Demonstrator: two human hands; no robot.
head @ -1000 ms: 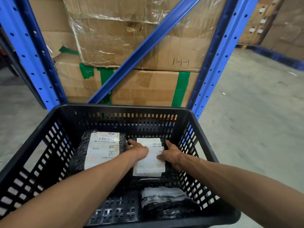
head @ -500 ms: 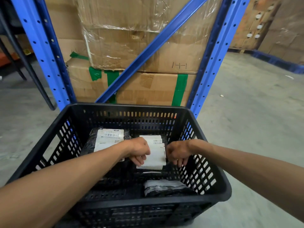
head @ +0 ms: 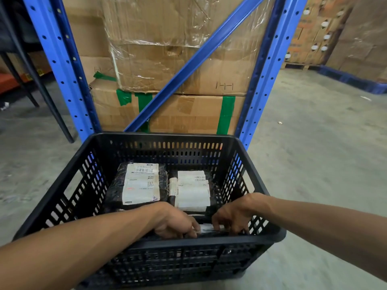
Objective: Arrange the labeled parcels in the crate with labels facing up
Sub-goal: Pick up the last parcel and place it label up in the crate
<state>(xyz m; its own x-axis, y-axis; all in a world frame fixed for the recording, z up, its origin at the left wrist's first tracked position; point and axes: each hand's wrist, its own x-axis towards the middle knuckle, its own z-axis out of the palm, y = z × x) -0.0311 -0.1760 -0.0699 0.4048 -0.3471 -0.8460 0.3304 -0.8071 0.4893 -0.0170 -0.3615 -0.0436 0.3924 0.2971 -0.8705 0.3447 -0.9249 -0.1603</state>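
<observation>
A black slotted plastic crate point(head: 259, 176) stands on the floor in front of me. At its far end lie two black-wrapped parcels with white labels facing up: a larger one at the left point(head: 140, 185) and a smaller one at the right point(head: 192, 191). Both my hands reach into the near end. My left hand point(head: 176, 223) and my right hand point(head: 232, 219) grip the two ends of a third black parcel point(head: 206, 228), mostly hidden behind the crate's near rim; only a pale glossy strip of it shows.
Blue metal racking uprights point(head: 266, 76) and a diagonal brace rise just behind the crate, with stacked cardboard boxes point(head: 184, 114) inside. Bare concrete floor lies left and right. More boxes on a blue pallet point(head: 351, 78) stand far right; dark chair legs point(head: 50, 101) stand at the left.
Both hands left the right labelled parcel at the far end and came back to the near end, where they closed on the third parcel. The view also pulled back and rose.
</observation>
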